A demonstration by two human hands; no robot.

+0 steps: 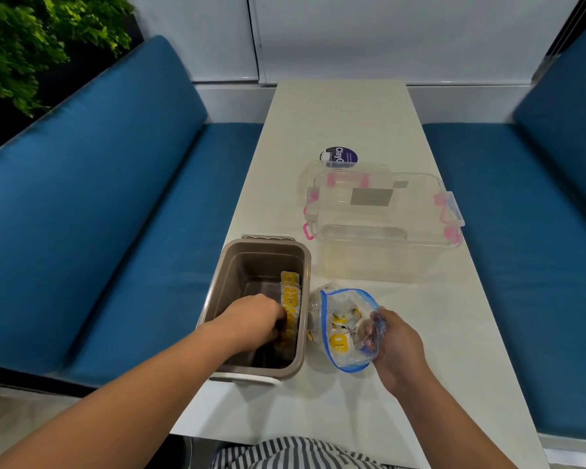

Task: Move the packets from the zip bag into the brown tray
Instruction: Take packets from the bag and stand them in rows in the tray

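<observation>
Nearest me: striped cloth (285, 451) at the table (352, 418) edge, between both forearms.

Left hand (257, 316) is down inside the brown tray (217, 306), knuckles up and fingers curled. A row of yellow packets (291, 291) stands on edge along the tray wall, right at the fingertips and running on beyond them. The fingertips are touching the row. They're hidden from me, so I can't tell whether it's actually pinching one.

Right hand (396, 346) is clamped on the zip bag (347, 362), with fingers and thumb pinching the near-side rim and the mouth held open. Loose packets (339, 343) sit inside the bag just left of that hand. The bag rests on the table touching the tray's outer wall, so it lies between the two hands.

Beyond the right hand is a clear box (379, 238) with pink latches. Behind that is a purple-labelled round item (339, 155), partly hidden. Blue benches (99, 214) run outboard of each hand, and a green plant (24, 38) sits far left.
</observation>
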